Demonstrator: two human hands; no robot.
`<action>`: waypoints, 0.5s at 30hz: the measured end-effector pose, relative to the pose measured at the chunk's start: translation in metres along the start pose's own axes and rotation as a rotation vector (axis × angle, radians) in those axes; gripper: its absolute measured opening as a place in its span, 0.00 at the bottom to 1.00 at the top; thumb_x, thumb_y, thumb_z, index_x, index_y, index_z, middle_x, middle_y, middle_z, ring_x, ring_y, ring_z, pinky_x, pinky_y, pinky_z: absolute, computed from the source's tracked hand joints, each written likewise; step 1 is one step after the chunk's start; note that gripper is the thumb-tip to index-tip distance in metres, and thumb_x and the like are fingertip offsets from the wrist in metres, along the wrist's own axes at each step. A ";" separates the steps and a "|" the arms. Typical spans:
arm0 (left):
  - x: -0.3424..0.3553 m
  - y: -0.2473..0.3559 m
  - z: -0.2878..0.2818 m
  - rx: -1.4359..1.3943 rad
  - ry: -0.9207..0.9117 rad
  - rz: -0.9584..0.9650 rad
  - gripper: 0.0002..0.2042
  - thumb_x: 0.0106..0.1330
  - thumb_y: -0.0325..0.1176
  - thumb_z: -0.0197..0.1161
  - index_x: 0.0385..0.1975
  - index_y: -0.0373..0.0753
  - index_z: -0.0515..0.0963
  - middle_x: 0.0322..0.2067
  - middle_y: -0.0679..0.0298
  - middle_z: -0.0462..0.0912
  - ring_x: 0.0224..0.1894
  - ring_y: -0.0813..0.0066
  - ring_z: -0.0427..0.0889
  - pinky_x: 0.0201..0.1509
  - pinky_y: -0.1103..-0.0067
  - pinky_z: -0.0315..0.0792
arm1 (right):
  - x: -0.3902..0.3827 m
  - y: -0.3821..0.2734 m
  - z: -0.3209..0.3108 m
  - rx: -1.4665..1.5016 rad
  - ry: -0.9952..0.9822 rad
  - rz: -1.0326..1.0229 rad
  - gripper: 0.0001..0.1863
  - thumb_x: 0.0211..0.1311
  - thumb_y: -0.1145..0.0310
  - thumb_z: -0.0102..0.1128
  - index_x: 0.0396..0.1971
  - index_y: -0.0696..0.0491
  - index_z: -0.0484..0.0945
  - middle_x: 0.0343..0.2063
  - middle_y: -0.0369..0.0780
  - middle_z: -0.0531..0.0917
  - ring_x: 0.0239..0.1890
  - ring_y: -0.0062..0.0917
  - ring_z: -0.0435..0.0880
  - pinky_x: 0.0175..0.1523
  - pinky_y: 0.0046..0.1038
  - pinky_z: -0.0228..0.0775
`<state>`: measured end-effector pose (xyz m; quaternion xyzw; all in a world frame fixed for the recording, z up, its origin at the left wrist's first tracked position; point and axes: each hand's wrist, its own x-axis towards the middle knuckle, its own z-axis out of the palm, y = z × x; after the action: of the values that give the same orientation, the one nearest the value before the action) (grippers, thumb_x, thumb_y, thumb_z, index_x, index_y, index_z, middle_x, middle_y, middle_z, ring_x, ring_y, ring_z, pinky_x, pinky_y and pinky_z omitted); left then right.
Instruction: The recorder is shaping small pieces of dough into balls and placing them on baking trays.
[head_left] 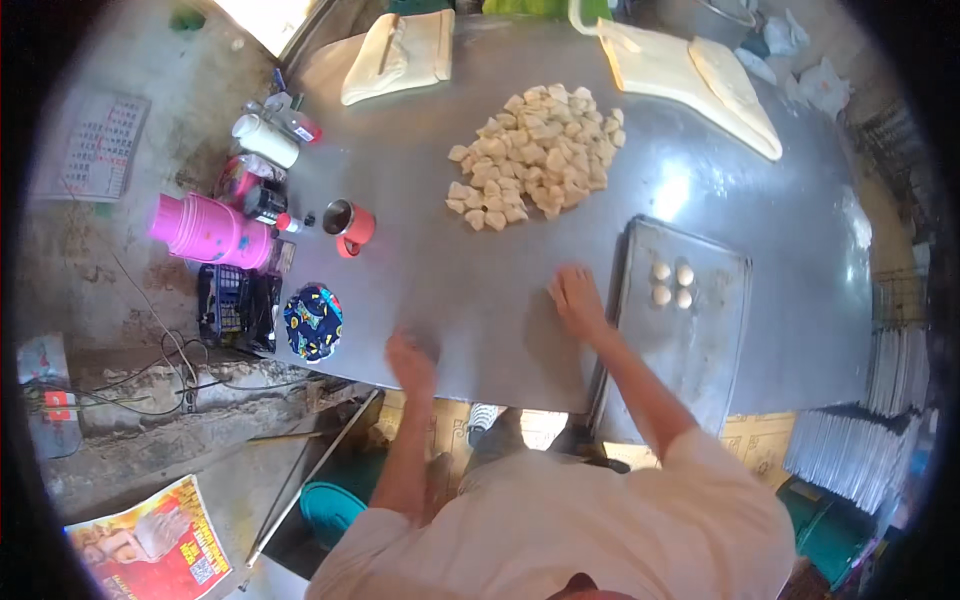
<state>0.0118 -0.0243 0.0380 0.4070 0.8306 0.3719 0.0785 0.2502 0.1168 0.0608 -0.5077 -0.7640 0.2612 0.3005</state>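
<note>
My left hand (412, 362) is low over the near edge of the metal table (480, 300), smeared by motion, so its fingers do not show clearly. Further right, my right hand (577, 297) rests near the tabletop with its fingers bent and together; whatever may be under them is hidden. Just right of that hand lies a flat metal baking tray (690, 350) with several small round dough balls (672, 284) grouped on it. Beyond both hands is a heap of cut dough pieces (540, 150), pale and lumpy.
Folded dough sheets (420, 60) (680, 75) lie at the far left and far right. Along the left edge stand a red mug (352, 228), a pink jug (215, 230) and a dark patterned cloth bundle (313, 322). Stacked trays (855, 450) are at right.
</note>
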 end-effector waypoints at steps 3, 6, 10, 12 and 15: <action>0.049 -0.023 0.007 0.379 -0.111 0.266 0.12 0.63 0.31 0.51 0.45 0.35 0.72 0.38 0.49 0.76 0.46 0.48 0.73 0.52 0.61 0.66 | -0.018 -0.006 0.022 -0.462 -0.129 0.034 0.10 0.64 0.63 0.50 0.36 0.55 0.74 0.38 0.46 0.75 0.48 0.41 0.72 0.56 0.40 0.60; 0.102 -0.035 0.035 0.319 -0.256 0.694 0.10 0.65 0.32 0.48 0.40 0.36 0.74 0.36 0.50 0.77 0.42 0.46 0.75 0.48 0.56 0.67 | 0.008 0.008 0.050 -0.357 -0.039 -0.107 0.11 0.64 0.63 0.48 0.38 0.54 0.74 0.38 0.46 0.75 0.48 0.41 0.72 0.54 0.40 0.61; 0.110 -0.050 0.040 0.317 -0.396 0.465 0.11 0.64 0.31 0.49 0.41 0.36 0.74 0.37 0.53 0.78 0.41 0.52 0.76 0.44 0.59 0.70 | 0.007 0.022 0.044 -0.363 -0.150 -0.162 0.09 0.61 0.65 0.51 0.35 0.54 0.74 0.37 0.46 0.74 0.45 0.41 0.71 0.52 0.43 0.60; 0.088 -0.059 0.034 0.509 -0.188 0.509 0.12 0.63 0.30 0.50 0.44 0.36 0.73 0.40 0.55 0.78 0.40 0.57 0.77 0.43 0.63 0.72 | -0.015 0.011 0.037 -0.426 -0.032 -0.100 0.09 0.60 0.66 0.50 0.36 0.53 0.74 0.37 0.46 0.75 0.43 0.40 0.72 0.50 0.42 0.62; 0.057 -0.044 0.029 0.367 -0.199 0.483 0.13 0.65 0.33 0.51 0.47 0.38 0.72 0.40 0.54 0.78 0.41 0.57 0.77 0.44 0.64 0.73 | -0.033 -0.016 0.049 -0.483 -0.373 -0.031 0.06 0.58 0.71 0.51 0.33 0.54 0.75 0.37 0.47 0.76 0.46 0.41 0.72 0.52 0.39 0.63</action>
<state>-0.0399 0.0161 -0.0030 0.6341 0.7515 0.1821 -0.0060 0.2148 0.0754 0.0321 -0.4960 -0.8536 0.1563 0.0296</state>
